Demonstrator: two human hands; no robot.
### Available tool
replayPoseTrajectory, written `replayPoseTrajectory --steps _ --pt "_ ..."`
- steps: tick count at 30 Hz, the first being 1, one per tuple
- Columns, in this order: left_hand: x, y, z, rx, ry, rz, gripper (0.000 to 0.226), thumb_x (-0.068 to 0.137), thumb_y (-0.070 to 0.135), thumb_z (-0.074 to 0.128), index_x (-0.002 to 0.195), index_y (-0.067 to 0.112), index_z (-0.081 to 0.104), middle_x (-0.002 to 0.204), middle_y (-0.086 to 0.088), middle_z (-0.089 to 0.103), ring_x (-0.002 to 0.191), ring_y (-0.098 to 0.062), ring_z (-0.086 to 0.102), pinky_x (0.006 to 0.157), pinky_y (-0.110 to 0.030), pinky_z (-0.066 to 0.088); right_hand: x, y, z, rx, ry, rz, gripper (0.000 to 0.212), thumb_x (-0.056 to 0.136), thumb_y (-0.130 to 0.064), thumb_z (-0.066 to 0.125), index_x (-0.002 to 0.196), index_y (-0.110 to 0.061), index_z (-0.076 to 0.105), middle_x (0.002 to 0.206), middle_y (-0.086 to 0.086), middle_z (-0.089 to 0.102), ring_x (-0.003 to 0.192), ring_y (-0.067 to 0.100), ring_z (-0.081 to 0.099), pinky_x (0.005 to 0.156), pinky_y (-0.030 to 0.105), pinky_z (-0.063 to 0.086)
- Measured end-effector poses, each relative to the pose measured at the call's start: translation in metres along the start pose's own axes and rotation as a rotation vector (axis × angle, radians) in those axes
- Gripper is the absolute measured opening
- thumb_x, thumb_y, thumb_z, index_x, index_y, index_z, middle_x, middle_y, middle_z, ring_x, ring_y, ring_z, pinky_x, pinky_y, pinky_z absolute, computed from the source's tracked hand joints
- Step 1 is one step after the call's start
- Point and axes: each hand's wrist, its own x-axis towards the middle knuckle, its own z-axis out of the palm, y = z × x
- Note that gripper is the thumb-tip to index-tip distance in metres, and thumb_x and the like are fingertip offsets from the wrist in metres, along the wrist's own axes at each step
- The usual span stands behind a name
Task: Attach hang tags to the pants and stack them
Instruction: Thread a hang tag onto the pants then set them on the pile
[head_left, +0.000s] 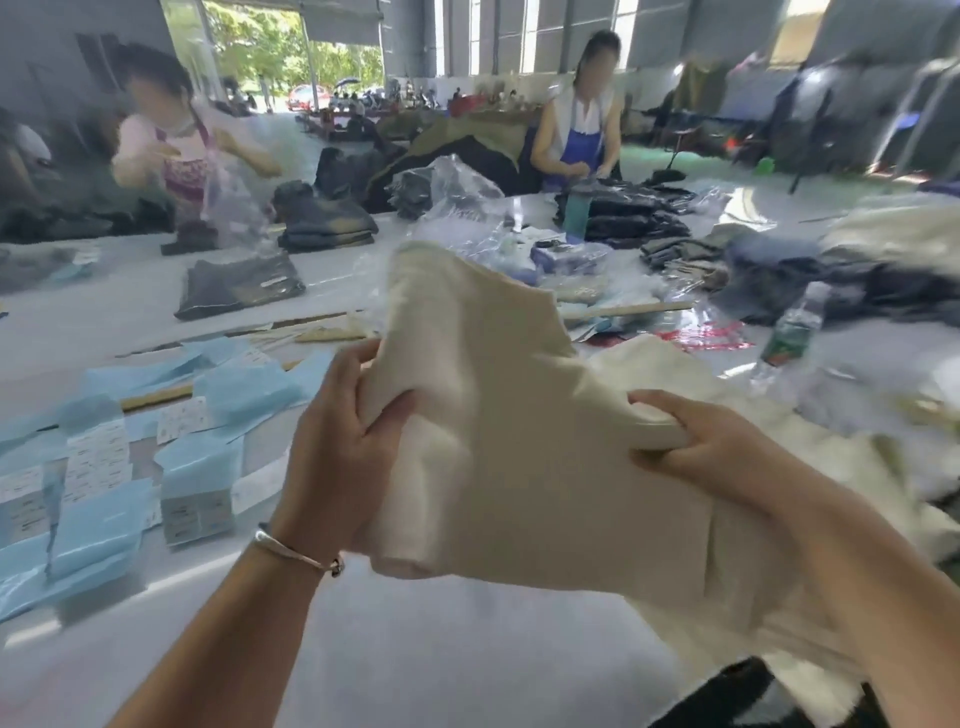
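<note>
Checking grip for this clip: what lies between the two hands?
In the head view, only the cream pants span the stretch: the left hand grips one bunched edge, the right hand grips the other, with the fabric lifted above the white table.

In front of you the desk (405, 649) is bare near its edge; blue tag packets (197, 467) block the left, perhaps a bottle (789, 332) the right.

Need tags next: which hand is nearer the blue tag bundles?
Left. The left hand grips the cream pants just right of the blue tag bundles; the right hand holds them farther right.
</note>
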Motion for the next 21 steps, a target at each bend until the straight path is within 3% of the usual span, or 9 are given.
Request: replayPoseTrajectory --steps 2,5,9,13,16,19,21 --pt "0.025 0.04 0.037 -0.012 0.001 0.063 0.036 0.084 0.023 0.069 0.115 0.032 0.053 0.086 0.028 0.057 0.077 0.022 0.051 0.061 0.001 0.033 -0.017 0.032 -0.049 -0.007 0.109 0.031 0.058 0.075 -0.037 0.077 0.126 -0.051 0.051 0.102 -0.005 0.068 0.09 0.011 0.06 0.076 0.015 0.041" --pt "0.058 0.091 0.099 -0.054 -0.023 0.119 0.033 0.084 0.024 0.07 0.113 0.028 0.054 0.087 0.02 0.057 0.07 0.002 0.05 0.058 -0.001 0.033 -0.029 0.078 -0.101 -0.025 0.276 0.105 0.062 0.078 -0.041 0.075 0.13 -0.055 0.045 0.096 -0.012 0.06 0.08 -0.004 0.052 0.068 0.009 0.036" --pt "0.091 0.142 0.186 -0.04 -0.114 0.245 0.04 0.084 0.028 0.069 0.12 0.03 0.053 0.091 0.014 0.057 0.077 -0.007 0.047 0.061 -0.007 0.033 -0.027 0.138 -0.136 -0.084 0.383 0.249 0.059 0.079 -0.05 0.067 0.132 -0.055 0.04 0.099 -0.01 0.058 0.088 0.013 0.051 0.074 0.029 0.037" --pt "0.135 0.146 0.251 0.166 -0.183 0.191 0.053 0.084 0.03 0.07 0.13 0.018 0.046 0.11 -0.016 0.065 0.098 -0.038 0.059 0.077 -0.038 0.04 -0.011 0.192 -0.135 -0.111 0.431 0.431 0.05 0.086 -0.059 0.053 0.128 -0.036 0.039 0.103 -0.002 0.056 0.094 0.022 0.054 0.079 0.036 0.045" --pt "0.157 0.113 0.282 0.505 -0.276 0.082 0.052 0.082 0.031 0.071 0.128 0.016 0.052 0.12 -0.017 0.061 0.113 -0.039 0.056 0.089 -0.044 0.047 0.005 0.223 -0.105 -0.457 0.305 0.591 0.061 0.092 -0.065 0.035 0.14 -0.026 0.029 0.135 0.009 0.041 0.124 0.029 0.04 0.098 0.046 0.035" --pt "0.132 0.076 0.32 0.575 -0.512 0.114 0.042 0.087 0.029 0.065 0.127 0.019 0.06 0.13 -0.01 0.06 0.121 -0.029 0.054 0.102 -0.039 0.043 0.018 0.242 -0.059 -0.507 0.048 0.433 0.066 0.094 -0.064 0.031 0.15 -0.032 0.019 0.155 0.006 0.017 0.143 0.028 0.014 0.112 0.054 0.013" --pt "0.091 0.049 0.345 0.593 -0.748 0.098 0.042 0.093 0.035 0.059 0.133 0.025 0.055 0.136 0.0 0.057 0.125 -0.021 0.051 0.105 -0.031 0.038 0.024 0.248 -0.03 -0.541 -0.132 0.323 0.065 0.094 -0.065 0.028 0.151 -0.034 0.018 0.16 0.002 0.01 0.147 0.026 0.004 0.113 0.057 0.001"
